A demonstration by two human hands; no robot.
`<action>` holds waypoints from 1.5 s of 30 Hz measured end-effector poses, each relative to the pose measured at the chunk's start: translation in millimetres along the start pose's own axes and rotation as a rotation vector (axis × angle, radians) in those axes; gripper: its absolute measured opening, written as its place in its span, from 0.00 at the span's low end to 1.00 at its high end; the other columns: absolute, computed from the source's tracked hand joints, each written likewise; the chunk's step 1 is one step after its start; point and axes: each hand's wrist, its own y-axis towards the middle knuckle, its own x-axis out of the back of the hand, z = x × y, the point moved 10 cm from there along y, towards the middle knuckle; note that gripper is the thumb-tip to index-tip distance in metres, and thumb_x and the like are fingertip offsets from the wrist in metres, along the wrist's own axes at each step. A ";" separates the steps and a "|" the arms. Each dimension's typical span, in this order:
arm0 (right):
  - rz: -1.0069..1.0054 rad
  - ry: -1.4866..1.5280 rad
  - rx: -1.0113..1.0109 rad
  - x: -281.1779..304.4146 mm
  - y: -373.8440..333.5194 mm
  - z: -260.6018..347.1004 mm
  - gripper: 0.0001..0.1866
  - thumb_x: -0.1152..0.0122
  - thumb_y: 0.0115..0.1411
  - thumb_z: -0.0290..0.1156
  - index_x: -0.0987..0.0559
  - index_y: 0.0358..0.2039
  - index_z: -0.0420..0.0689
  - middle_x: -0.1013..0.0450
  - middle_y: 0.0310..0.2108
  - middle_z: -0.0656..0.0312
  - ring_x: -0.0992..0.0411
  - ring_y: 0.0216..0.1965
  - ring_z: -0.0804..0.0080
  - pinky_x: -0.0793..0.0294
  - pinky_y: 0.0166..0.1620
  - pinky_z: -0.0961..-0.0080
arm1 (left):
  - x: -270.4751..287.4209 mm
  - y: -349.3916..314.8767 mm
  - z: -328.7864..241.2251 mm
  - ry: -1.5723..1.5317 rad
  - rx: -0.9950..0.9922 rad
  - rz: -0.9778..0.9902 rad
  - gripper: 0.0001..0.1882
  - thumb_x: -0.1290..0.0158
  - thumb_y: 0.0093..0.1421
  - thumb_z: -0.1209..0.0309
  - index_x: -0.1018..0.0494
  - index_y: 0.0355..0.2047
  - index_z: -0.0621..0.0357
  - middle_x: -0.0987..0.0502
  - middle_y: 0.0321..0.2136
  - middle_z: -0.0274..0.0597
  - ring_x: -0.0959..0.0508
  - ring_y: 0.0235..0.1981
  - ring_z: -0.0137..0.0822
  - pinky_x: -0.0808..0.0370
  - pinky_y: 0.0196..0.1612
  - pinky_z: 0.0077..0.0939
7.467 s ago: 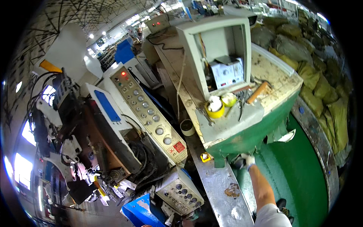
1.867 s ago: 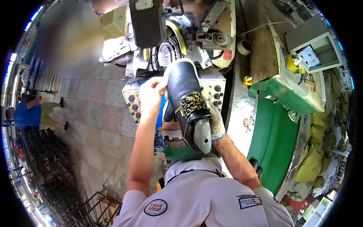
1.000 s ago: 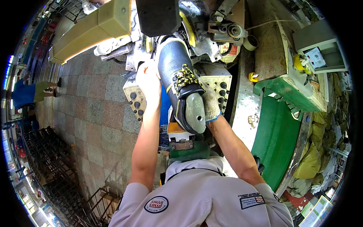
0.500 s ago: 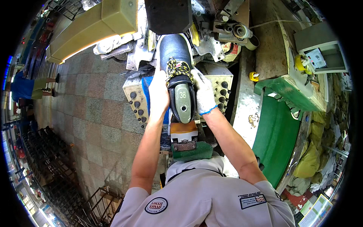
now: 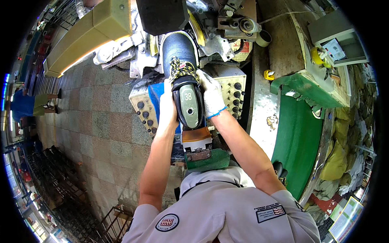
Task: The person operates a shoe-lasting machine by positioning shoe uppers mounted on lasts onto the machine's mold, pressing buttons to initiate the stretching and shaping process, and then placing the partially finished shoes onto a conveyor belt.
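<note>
A dark shoe upper [image 5: 178, 50] with yellow-and-black laces is stretched over a green shoe last [image 5: 188, 105], its toe pointing away from me at the machine. My bare left hand [image 5: 167, 106] grips its left side, fingers mostly hidden by the shoe. On the other side my right hand [image 5: 210, 90], in a white glove with a blue cuff, is closed round the shoe near the laces. Just above the toe hangs a black machine plate [image 5: 163, 16], with metal side plates either side. Under the heel end is a brown pad [image 5: 196, 134] on a metal bracket.
Control panels with black knobs [image 5: 233, 91] flank the shoe below the machine head. A beige machine arm [image 5: 87, 36] reaches out at upper left. On the right runs a green conveyor belt [image 5: 298, 139]. A person in blue [image 5: 23, 102] is far left; dark racks [image 5: 60, 182] stand below.
The shoe and both hands have shifted slightly left and up in the picture, along with the machine. The toe sits a little further clear of the black plate. Both hands keep their hold.
</note>
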 end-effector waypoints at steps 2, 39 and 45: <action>0.021 -0.015 0.021 -0.3 3.1 -1.7 0.19 0.38 0.68 0.37 0.19 0.52 0.35 0.20 0.44 0.61 0.25 0.43 0.77 0.25 0.49 0.78 | 5.2 15.6 15.4 -0.009 0.020 0.093 0.32 0.63 0.72 0.41 0.22 0.48 0.56 0.17 0.40 0.41 0.19 0.38 0.34 0.21 0.43 0.31; -0.371 -0.063 -0.105 289.1 -148.2 7.8 0.27 0.50 0.69 0.52 0.28 0.55 0.41 0.26 0.53 0.49 0.25 0.51 0.48 0.24 0.49 0.48 | 168.5 -19.7 238.7 1.226 -0.331 -0.048 0.48 0.36 0.53 0.68 0.49 0.68 0.70 0.36 0.63 0.68 0.34 0.64 0.62 0.36 0.66 0.46; -0.306 -0.110 -0.193 269.1 -140.9 -2.5 0.22 0.45 0.68 0.46 0.26 0.53 0.42 0.25 0.50 0.51 0.24 0.49 0.50 0.23 0.47 0.52 | 175.2 11.7 230.8 0.935 -0.327 -0.165 0.43 0.36 0.50 0.70 0.41 0.65 0.68 0.30 0.58 0.66 0.30 0.59 0.63 0.31 0.61 0.46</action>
